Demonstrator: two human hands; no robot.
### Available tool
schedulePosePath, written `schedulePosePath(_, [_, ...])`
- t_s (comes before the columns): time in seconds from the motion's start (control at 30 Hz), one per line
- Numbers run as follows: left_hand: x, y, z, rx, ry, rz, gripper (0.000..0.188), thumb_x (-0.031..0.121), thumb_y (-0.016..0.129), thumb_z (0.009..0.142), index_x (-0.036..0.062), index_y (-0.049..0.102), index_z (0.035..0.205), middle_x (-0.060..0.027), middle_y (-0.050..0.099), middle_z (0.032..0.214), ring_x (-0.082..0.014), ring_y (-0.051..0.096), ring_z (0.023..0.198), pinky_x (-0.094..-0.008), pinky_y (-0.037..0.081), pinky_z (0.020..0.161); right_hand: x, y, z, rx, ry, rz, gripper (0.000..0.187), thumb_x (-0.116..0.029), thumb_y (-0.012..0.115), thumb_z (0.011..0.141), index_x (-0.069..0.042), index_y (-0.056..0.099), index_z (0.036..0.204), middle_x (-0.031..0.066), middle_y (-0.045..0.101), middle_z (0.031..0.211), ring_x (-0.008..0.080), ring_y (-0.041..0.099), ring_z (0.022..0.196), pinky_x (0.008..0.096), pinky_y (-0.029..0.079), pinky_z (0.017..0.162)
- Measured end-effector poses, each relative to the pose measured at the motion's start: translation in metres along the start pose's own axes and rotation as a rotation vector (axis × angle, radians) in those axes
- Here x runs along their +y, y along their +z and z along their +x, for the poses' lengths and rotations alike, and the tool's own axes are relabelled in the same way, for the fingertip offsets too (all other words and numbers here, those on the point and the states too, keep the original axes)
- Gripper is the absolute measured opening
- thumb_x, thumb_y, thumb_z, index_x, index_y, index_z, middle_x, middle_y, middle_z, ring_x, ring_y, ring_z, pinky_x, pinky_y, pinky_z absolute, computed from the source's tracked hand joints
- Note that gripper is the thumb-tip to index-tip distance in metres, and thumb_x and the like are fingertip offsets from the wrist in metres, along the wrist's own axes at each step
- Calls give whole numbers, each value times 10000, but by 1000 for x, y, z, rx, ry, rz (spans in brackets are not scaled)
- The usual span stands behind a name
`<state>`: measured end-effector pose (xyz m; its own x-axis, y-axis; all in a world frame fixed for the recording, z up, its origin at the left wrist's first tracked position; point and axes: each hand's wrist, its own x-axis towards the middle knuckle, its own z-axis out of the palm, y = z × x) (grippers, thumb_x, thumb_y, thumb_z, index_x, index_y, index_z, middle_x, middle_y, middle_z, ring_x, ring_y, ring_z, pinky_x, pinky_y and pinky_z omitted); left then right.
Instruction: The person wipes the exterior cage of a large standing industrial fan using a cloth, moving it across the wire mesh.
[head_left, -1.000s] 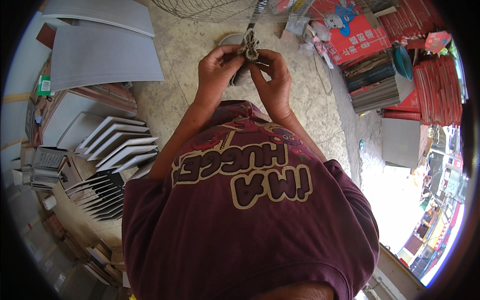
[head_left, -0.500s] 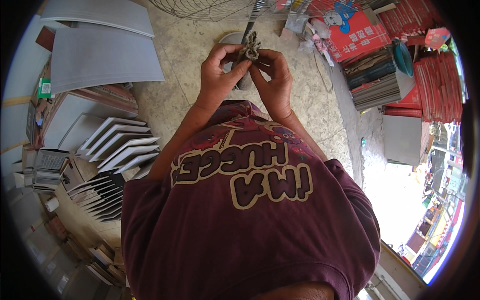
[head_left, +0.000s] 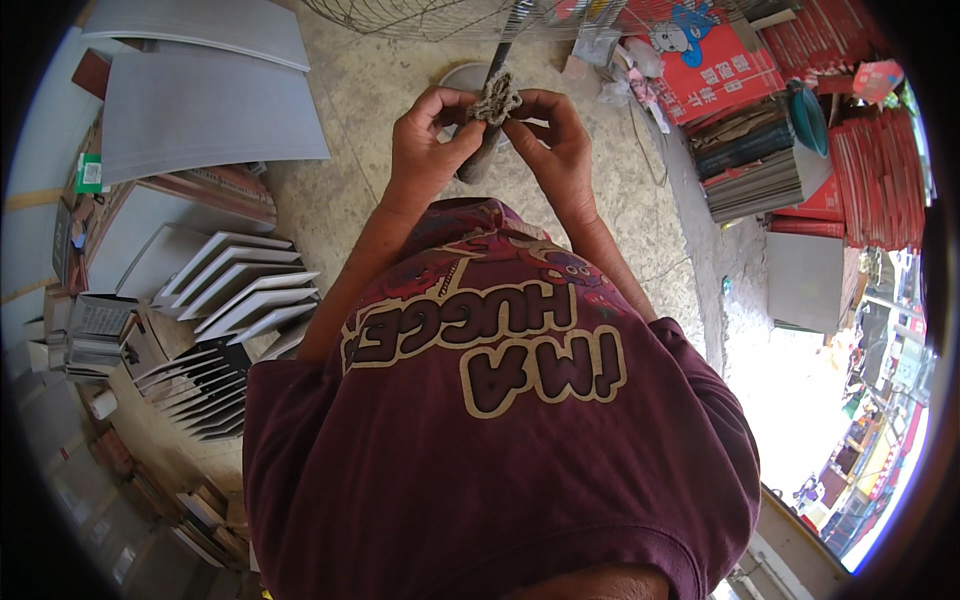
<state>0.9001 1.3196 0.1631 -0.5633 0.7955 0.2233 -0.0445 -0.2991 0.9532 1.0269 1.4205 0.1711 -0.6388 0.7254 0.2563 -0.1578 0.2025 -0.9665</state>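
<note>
In front of my chest, both hands hold a small, loopy grey-beige piece that looks crocheted or knotted from yarn point(head_left: 494, 98). My left hand point(head_left: 428, 150) pinches its left side between thumb and fingers. On the other side, the fingertips and thumb of my right hand point(head_left: 556, 150) are closed on the right edge. A darker, rough-textured length point(head_left: 478, 166) hangs below the piece between my hands; whether it is joined to it I cannot tell.
Beyond my hands are a wire fan guard point(head_left: 420, 18) and a dark pole point(head_left: 509, 40). Grey sheets point(head_left: 210, 110) and several standing white panels point(head_left: 240, 275) are at left. Stacks of red flattened cartons point(head_left: 875, 185) and grey boards point(head_left: 755, 180) stand at right.
The loopy piece has tipped lower and turned, its loops spreading wider. The darker length beneath has swung slightly left. Both hands keep their pinch, the right hand having moved slightly right.
</note>
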Motion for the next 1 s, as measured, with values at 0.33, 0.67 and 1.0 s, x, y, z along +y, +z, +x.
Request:
schedulePosePath(0.33, [-4, -6, 4, 21, 13, -56, 238, -36, 626, 770, -8, 558, 996, -51, 600, 1004, -102, 565, 869, -249, 473, 791, -5, -4, 5, -117, 51, 3, 236, -20, 696, 759, -33, 572, 959, 25, 619, 927, 112, 600, 900, 276, 483, 837])
schedulePosePath(0.67, [8, -7, 4, -60, -100, -175, 261, -31, 603, 825, -2, 527, 1073, -44, 577, 1033, -97, 530, 969, -231, 422, 856, -3, -4, 5, -93, 16, 3, 188, -18, 665, 786, -23, 572, 950, 13, 629, 896, 93, 600, 840, 241, 476, 783])
schedulePosePath(1.0, [4, -2, 4, -25, -101, -174, 343, -39, 635, 804, -12, 520, 1126, -64, 577, 1045, -109, 544, 962, -226, 440, 849, -5, 0, 7, -56, -37, -171, 199, -27, 666, 778, -33, 570, 951, 35, 637, 877, 105, 610, 794, 250, 483, 729])
